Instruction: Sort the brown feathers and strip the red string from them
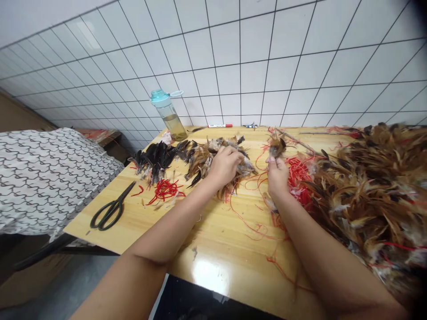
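Note:
My left hand (227, 164) reaches into a pile of brown and grey feathers (199, 161) at the middle of the table. Its fingers bend down among the feathers, and their tips are hidden. Upright in my right hand (277, 174) is a small bunch of brown feathers (276, 146), pinched between thumb and fingers. Beside that hand lies a tangle of red string (298, 174), with loose strands trailing over the table. Black feathers (156, 158) lie left of the brown pile, just above a small heap of red string pieces (166, 190).
Black-handled scissors (113, 209) rest near the table's left edge. A large heap of brown feathers (373, 178) covers the right side. By the tiled wall stand a bottle with a turquoise lid (171, 116) and, lying flat, a red-capped marker (220, 126). Patterned cloth (56, 178) hangs at left.

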Motion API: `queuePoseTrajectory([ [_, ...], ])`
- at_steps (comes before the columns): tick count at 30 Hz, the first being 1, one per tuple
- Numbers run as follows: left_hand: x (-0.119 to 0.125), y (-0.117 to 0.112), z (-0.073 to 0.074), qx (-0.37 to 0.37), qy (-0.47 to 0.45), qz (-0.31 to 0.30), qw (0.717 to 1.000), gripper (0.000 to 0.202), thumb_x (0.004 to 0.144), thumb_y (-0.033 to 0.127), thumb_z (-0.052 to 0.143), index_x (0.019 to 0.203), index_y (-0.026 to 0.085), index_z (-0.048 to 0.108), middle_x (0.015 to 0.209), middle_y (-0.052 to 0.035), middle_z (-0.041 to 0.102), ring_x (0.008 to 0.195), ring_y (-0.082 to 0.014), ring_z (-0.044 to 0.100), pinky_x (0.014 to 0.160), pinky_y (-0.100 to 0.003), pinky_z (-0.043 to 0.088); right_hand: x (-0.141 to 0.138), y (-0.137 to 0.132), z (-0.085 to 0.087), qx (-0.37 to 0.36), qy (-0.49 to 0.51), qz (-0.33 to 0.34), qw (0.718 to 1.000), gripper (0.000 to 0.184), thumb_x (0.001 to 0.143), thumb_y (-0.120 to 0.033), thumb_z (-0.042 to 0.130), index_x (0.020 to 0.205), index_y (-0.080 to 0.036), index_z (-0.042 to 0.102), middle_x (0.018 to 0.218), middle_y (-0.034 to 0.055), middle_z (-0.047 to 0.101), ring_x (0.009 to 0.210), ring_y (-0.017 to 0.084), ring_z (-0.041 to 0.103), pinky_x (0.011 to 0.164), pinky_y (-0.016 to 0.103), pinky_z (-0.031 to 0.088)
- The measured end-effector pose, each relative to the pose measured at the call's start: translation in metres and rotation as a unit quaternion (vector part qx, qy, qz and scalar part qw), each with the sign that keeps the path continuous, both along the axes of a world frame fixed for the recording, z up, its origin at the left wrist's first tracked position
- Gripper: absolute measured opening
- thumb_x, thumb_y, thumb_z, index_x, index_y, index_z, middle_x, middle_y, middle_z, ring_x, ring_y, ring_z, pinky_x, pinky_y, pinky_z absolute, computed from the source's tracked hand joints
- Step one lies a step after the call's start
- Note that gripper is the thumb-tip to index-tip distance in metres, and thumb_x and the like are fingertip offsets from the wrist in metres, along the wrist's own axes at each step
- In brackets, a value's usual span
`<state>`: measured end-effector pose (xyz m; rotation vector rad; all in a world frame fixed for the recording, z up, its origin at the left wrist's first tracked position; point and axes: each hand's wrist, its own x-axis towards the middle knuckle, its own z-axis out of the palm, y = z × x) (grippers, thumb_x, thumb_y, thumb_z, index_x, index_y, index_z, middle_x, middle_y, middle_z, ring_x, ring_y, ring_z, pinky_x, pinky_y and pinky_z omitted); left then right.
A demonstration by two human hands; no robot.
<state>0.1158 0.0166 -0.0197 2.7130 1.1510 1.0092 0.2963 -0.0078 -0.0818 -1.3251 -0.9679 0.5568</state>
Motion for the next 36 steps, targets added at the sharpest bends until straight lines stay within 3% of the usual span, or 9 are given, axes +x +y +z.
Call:
queuePoseTrajectory([
  [5,0.038,0.024,0.004,-0.016,0.204,-0.025,0.978,0.025,0.086,0.011,0.049,0.093,0.019,0.072,0.094,-0.0115,0.059,0.097,-0.0244,0.050,0.080,-0.035,0.043,0.000,-0.001,0.001,0.009,0.011,-0.018,1.000,0.028,0.081,-0.047,0.048,0.071,-0.021,0.054,0.066,-0.0007,0.054,0.066,0.016,0.047,0.068,0.030,0.038],
  [9,0.046,0.036,0.001,-0.025,0.232,-0.042,0.971,0.016,0.082,0.011,0.056,0.077,0.018,0.069,0.085,-0.0099,0.057,0.092,-0.0234,0.051,0.076,-0.033,0.043,-0.003,-0.003,0.004,-0.002,0.014,-0.020,1.000,0.028,0.080,-0.047,0.047,0.069,-0.022,0.054,0.061,-0.0015,0.052,0.064,0.016,0.045,0.064,0.029,0.037],
  [14,0.030,0.037,0.005,-0.046,0.101,-0.038,0.993,0.018,0.079,0.007,0.054,0.081,0.018,0.068,0.088,-0.0070,0.061,0.090,-0.0202,0.054,0.080,-0.032,0.043,-0.002,-0.002,0.004,-0.013,-0.005,-0.007,1.000,0.026,0.081,-0.043,0.047,0.068,-0.021,0.054,0.062,-0.0009,0.055,0.063,0.016,0.047,0.065,0.030,0.037],
  [17,0.017,0.022,0.008,-0.156,-0.080,-0.025,0.984,0.007,0.078,0.012,0.059,0.077,0.017,0.064,0.078,-0.0021,0.060,0.077,-0.0155,0.055,0.074,-0.028,0.042,-0.005,-0.003,0.003,-0.016,-0.017,-0.001,1.000,0.027,0.081,-0.043,0.047,0.067,-0.022,0.055,0.063,0.0000,0.057,0.064,0.017,0.050,0.065,0.030,0.037],
  [19,0.010,0.008,0.006,-0.273,-0.225,-0.020,0.935,0.006,0.077,0.020,0.063,0.074,0.017,0.059,0.068,0.0012,0.057,0.064,-0.0119,0.051,0.064,-0.025,0.040,-0.010,-0.005,0.003,-0.013,-0.020,0.017,1.000,0.028,0.081,-0.043,0.047,0.069,-0.021,0.058,0.066,0.0010,0.060,0.067,0.018,0.052,0.067,0.031,0.038],
  [21,0.004,-0.005,0.001,-0.376,-0.348,-0.027,0.858,0.019,0.074,0.028,0.069,0.071,0.016,0.055,0.063,0.0027,0.054,0.058,-0.0099,0.048,0.058,-0.023,0.037,-0.017,-0.008,0.002,-0.014,-0.024,0.041,0.999,0.029,0.081,-0.044,0.048,0.070,-0.021,0.061,0.070,0.0020,0.064,0.071,0.018,0.055,0.070,0.031,0.040],
  [23,0.000,-0.015,-0.004,-0.440,-0.421,-0.040,0.793,0.029,0.067,0.034,0.076,0.072,0.016,0.055,0.064,0.0024,0.056,0.058,-0.0091,0.050,0.055,-0.022,0.036,-0.026,-0.010,0.001,-0.022,-0.027,0.064,0.997,0.029,0.081,-0.045,0.050,0.072,-0.021,0.064,0.072,0.0021,0.065,0.072,0.018,0.056,0.072,0.031,0.041],
  [25,-0.003,-0.020,-0.009,-0.468,-0.448,-0.055,0.760,0.035,0.062,0.037,0.081,0.075,0.014,0.057,0.068,0.0012,0.059,0.060,-0.0088,0.053,0.055,-0.021,0.036,-0.035,-0.013,0.000,-0.024,-0.018,0.095,0.995,0.030,0.080,-0.045,0.051,0.072,-0.021,0.065,0.071,0.0018,0.065,0.072,0.018,0.056,0.072,0.031,0.042],
  [36,-0.005,-0.018,-0.025,-0.429,-0.400,-0.048,0.809,0.025,0.069,0.028,0.073,0.085,0.013,0.062,0.079,-0.0013,0.066,0.073,-0.0122,0.059,0.073,-0.025,0.047,-0.046,-0.013,-0.006,-0.031,-0.042,0.178,0.983,0.036,0.076,-0.050,0.060,0.057,-0.020,0.054,0.057,-0.0010,0.053,0.060,0.014,0.048,0.061,0.028,0.040],
])
